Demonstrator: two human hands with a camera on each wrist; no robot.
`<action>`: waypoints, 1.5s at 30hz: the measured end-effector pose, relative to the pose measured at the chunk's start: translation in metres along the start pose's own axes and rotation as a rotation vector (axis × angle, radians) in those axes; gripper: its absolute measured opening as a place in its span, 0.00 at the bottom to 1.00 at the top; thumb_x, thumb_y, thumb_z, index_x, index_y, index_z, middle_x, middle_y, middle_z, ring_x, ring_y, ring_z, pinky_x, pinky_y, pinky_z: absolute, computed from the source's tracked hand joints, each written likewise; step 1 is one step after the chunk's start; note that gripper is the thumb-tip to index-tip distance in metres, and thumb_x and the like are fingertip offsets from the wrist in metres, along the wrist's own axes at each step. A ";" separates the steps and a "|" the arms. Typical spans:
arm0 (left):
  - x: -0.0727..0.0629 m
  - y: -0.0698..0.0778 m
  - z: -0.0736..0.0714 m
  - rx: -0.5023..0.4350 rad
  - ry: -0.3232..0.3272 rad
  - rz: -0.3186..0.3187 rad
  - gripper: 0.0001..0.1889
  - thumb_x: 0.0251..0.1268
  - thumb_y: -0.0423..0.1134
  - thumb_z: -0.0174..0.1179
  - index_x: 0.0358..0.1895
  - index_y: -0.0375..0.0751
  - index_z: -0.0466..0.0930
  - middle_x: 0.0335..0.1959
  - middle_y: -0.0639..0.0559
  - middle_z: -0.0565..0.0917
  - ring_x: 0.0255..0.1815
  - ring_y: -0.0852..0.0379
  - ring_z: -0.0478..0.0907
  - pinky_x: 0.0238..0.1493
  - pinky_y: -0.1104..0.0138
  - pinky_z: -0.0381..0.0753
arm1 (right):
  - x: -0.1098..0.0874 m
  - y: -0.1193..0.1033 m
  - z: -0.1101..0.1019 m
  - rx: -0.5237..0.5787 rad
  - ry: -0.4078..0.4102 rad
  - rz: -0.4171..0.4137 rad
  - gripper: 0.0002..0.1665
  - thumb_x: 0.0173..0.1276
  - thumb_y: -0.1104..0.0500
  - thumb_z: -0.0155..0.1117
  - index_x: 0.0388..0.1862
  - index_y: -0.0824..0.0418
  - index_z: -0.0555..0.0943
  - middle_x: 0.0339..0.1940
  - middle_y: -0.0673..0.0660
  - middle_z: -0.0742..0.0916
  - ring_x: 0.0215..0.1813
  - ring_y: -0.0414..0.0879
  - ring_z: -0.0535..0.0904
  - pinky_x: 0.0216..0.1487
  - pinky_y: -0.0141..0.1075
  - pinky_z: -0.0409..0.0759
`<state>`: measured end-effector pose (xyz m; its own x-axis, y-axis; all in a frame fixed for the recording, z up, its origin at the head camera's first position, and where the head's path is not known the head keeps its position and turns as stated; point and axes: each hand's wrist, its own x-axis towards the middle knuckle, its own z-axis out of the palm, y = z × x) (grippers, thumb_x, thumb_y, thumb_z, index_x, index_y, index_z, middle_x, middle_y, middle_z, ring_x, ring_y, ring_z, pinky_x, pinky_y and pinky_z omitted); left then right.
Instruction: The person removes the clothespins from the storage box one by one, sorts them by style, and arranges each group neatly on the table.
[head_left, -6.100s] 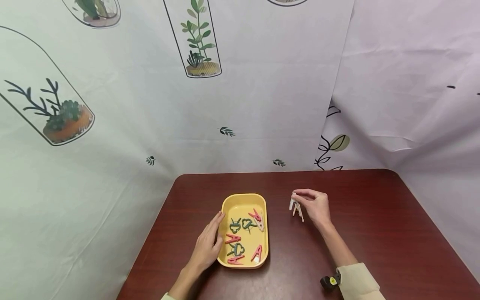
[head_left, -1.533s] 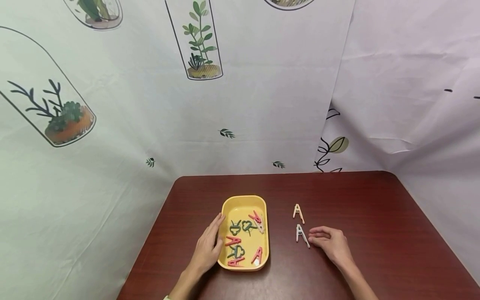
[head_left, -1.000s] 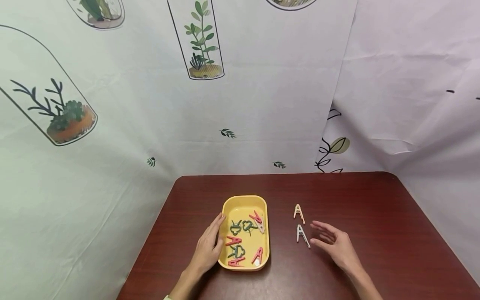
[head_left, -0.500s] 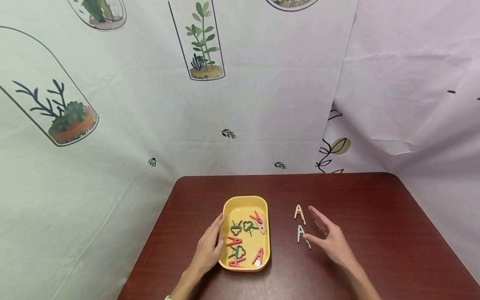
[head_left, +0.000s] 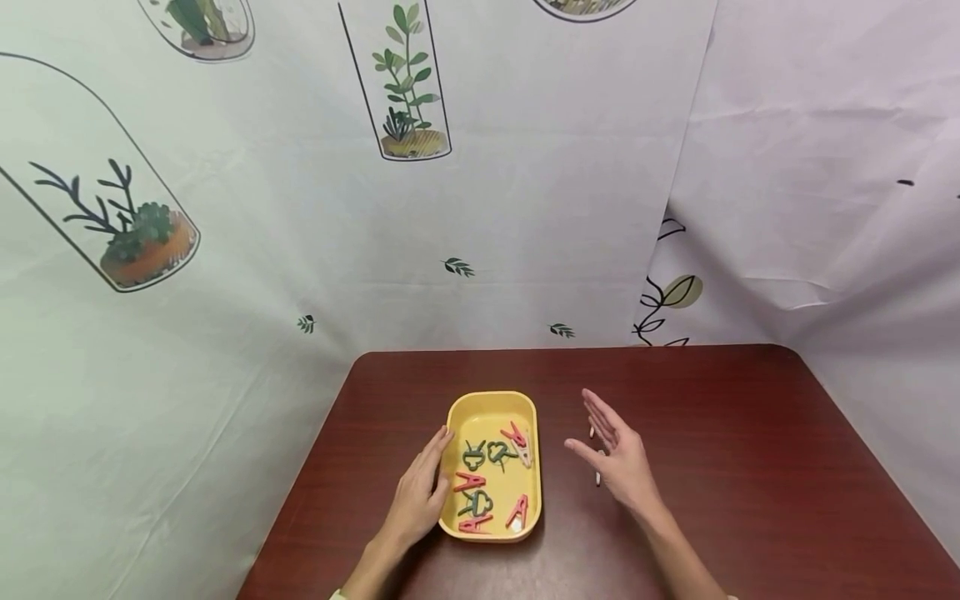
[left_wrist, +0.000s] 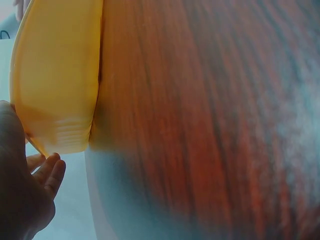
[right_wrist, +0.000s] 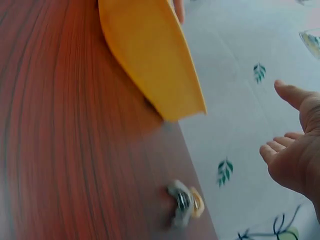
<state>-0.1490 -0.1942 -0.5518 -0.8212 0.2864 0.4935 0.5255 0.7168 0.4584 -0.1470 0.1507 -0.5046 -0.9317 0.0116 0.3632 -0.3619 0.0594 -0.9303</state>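
My left hand [head_left: 412,500] rests along the left side of a yellow tray [head_left: 480,407], fingers extended against its rim. In the left wrist view the fingertips lie at the tray's outer end. My right hand [head_left: 621,462] is held open right of the tray, thumb and fingers spread, with nothing between them. Below it on the table lie a cream clothespin [head_left: 592,432] and a white clothespin [head_left: 598,479], largely hidden in the head view. The right wrist view shows the white clothespin [right_wrist: 179,202] in front of the cream clothespin [right_wrist: 199,202].
Inside the tray are several red clothespins [head_left: 470,482], a pale pink clothespin [head_left: 522,450] and three dark green clips [head_left: 500,452]. The dark red-brown table [head_left: 735,450] has a printed white cloth [head_left: 525,225] hanging behind it.
Earlier my right hand pinched the white clothespin, which now lies on the table below the cream one. Then the hand spread and moved left over both. My left hand stays at the tray.
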 end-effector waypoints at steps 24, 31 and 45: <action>0.002 0.001 0.000 0.007 0.024 0.021 0.35 0.63 0.24 0.62 0.76 0.35 0.73 0.77 0.39 0.73 0.74 0.43 0.74 0.65 0.44 0.76 | -0.017 -0.007 0.130 0.169 0.287 0.138 0.41 0.68 0.76 0.69 0.79 0.76 0.66 0.79 0.72 0.71 0.81 0.65 0.63 0.76 0.43 0.64; 0.001 0.001 -0.001 0.002 0.023 0.020 0.35 0.64 0.24 0.63 0.77 0.35 0.72 0.77 0.39 0.73 0.74 0.43 0.74 0.66 0.44 0.76 | -0.028 -0.007 0.150 0.151 0.386 0.208 0.39 0.68 0.75 0.70 0.77 0.77 0.67 0.76 0.75 0.73 0.79 0.68 0.65 0.77 0.51 0.62; 0.001 0.001 -0.001 -0.009 0.012 0.009 0.34 0.65 0.25 0.62 0.77 0.36 0.72 0.78 0.40 0.73 0.73 0.44 0.75 0.66 0.43 0.76 | -0.027 0.000 0.165 -0.037 0.403 0.372 0.45 0.67 0.68 0.75 0.78 0.77 0.65 0.77 0.75 0.72 0.79 0.70 0.64 0.78 0.63 0.59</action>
<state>-0.1487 -0.1937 -0.5501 -0.8138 0.2849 0.5065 0.5346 0.7085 0.4606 -0.1273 -0.0146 -0.5231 -0.9076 0.4199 0.0074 -0.0019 0.0135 -0.9999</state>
